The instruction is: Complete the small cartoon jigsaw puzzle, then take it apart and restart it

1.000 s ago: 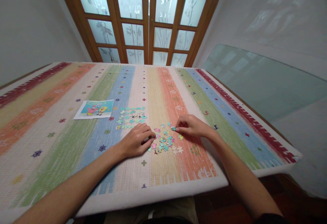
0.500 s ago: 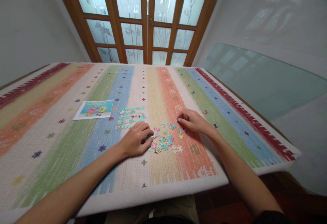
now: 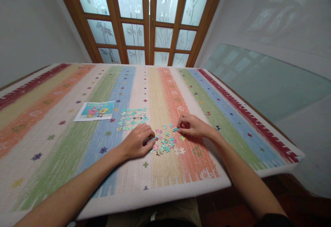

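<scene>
Just hands (image 3: 165, 135) on loose puzzle pcs (image 3: 167, 141)

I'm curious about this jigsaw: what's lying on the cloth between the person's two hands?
In the head view, a loose pile of puzzle pieces lies between the left hand and the right hand on the striped cloth.

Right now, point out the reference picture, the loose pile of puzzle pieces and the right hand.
reference picture (image 3: 95, 111), head view, middle of the printed card.
loose pile of puzzle pieces (image 3: 165, 142), head view, centre of the scattered pieces.
right hand (image 3: 194, 126), head view, back of the hand.
</scene>
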The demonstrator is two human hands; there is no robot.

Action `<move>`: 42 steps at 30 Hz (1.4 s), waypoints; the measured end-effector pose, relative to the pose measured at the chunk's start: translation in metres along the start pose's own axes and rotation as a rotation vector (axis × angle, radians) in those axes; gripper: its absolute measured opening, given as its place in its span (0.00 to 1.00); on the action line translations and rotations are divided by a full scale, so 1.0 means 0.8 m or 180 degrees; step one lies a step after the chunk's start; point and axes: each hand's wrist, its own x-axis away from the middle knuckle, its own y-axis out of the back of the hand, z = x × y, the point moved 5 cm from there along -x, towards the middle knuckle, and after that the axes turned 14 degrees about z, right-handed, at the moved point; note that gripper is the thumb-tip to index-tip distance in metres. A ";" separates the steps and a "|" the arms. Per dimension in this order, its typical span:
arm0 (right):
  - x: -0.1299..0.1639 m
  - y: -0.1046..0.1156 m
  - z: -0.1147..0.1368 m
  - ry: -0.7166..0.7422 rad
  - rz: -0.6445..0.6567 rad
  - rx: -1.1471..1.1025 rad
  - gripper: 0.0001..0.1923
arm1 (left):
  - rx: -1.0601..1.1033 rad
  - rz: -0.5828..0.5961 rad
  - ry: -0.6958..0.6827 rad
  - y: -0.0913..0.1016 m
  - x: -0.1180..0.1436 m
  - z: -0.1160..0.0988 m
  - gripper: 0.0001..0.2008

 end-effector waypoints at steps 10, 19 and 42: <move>0.002 0.005 -0.004 0.0001 -0.0080 -0.0357 0.03 | 0.0513 0.0030 0.0244 0.004 0.002 0.008 0.06; 0.004 0.010 -0.024 -0.0601 -0.0415 -0.0296 0.06 | 0.0668 -0.0104 0.0584 0.002 0.002 0.018 0.08; -0.007 -0.020 0.019 0.0185 -0.0055 -0.0998 0.05 | -0.0464 -0.0207 -0.0210 -0.001 0.001 -0.012 0.09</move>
